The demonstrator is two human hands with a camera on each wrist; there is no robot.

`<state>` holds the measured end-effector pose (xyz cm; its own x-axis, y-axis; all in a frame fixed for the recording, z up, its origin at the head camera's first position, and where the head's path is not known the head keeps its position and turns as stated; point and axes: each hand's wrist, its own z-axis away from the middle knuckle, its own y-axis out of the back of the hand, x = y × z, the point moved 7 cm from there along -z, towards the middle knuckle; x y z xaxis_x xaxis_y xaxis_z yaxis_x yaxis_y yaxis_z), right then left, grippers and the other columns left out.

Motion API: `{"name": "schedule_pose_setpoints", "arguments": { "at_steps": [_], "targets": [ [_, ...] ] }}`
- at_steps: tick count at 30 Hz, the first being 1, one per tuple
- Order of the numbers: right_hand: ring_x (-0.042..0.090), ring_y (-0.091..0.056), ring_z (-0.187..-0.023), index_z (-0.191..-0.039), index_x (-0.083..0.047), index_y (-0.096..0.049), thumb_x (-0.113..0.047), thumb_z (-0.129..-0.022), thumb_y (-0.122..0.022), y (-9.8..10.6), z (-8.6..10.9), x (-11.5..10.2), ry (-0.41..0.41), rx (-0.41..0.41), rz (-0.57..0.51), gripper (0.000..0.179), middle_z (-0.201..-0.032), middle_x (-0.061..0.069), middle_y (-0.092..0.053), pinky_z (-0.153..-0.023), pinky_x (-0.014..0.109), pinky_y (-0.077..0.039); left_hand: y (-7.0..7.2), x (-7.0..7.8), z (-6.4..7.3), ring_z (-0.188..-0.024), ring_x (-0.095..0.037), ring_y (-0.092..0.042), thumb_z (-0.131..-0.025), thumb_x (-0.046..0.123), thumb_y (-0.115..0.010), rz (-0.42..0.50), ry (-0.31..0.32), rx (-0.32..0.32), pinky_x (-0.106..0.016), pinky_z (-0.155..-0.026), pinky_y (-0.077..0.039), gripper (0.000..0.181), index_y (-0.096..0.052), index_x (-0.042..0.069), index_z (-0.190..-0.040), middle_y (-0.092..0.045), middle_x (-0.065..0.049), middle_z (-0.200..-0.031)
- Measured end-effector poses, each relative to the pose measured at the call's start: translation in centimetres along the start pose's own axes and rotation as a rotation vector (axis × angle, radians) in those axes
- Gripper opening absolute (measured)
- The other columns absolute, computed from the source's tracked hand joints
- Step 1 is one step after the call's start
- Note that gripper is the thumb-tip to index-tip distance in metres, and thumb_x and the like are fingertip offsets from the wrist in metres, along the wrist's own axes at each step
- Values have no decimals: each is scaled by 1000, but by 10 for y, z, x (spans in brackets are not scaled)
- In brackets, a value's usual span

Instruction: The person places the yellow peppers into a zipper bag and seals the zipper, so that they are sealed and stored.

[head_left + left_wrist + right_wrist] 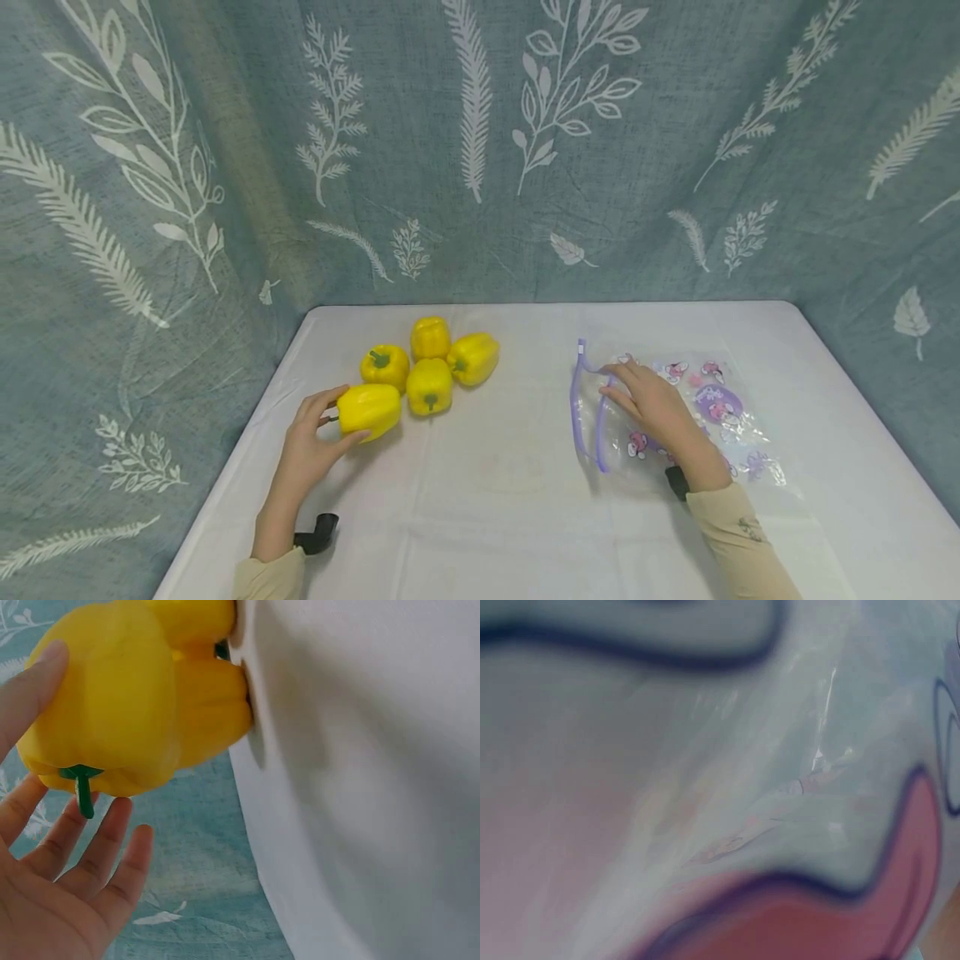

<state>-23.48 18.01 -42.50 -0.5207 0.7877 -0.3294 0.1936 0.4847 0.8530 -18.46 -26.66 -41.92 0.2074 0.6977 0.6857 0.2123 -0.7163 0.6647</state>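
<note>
My left hand grips a yellow bell pepper between thumb and fingers. In the left wrist view its green stem points back toward the palm. Several more yellow bell peppers, one of them a pepper with its stem toward me, sit clustered just beyond it. On the right, a clear zip bag with purple and pink prints lies on the table, its purple-edged mouth parted and facing left. My right hand pinches one edge of that mouth. Blurred printed plastic fills the right wrist view.
A white cloth covers the table. Behind it and along both sides hangs a blue-green curtain with white leaf patterns. Dark wrist devices, such as the one at my left wrist, sit beneath both wrists.
</note>
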Motion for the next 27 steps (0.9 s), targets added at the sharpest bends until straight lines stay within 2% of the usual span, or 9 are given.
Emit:
{"name": "schedule_pose_setpoints", "arguments": {
  "at_steps": [13, 20, 27],
  "targets": [
    [42, -49, -117, -122, -9, -55, -32, -92, -56, 0, 0, -1, -13, -14, -3, 37, -120, 18, -59, -89, 55, -46, -4, 32, -4, -118, -29, -43, -71, 7, -79, 53, -76, 32, -47, -93, -41, 68, -48, 5, -130, -45, -14, -128],
    [42, -49, -118, -122, -10, -55, -32, -92, -56, -2, 1, 2, -9, -5, -2, 37, -121, 18, -59, -90, 55, -46, -18, 47, -6, -116, -26, -44, -70, 11, -80, 59, -114, 23, -45, -90, -44, 68, -49, 7, -130, -46, -12, -127],
    [42, -48, -118, -122, -11, -55, -33, -92, -56, -2, 3, 2, -15, -2, -4, 37, -122, 18, -58, -90, 56, -46, -35, 54, -8, -113, -24, -46, -69, 12, -82, 73, -132, 5, -45, -90, -44, 69, -49, 9, -129, -47, -10, -125]
  ]
}}
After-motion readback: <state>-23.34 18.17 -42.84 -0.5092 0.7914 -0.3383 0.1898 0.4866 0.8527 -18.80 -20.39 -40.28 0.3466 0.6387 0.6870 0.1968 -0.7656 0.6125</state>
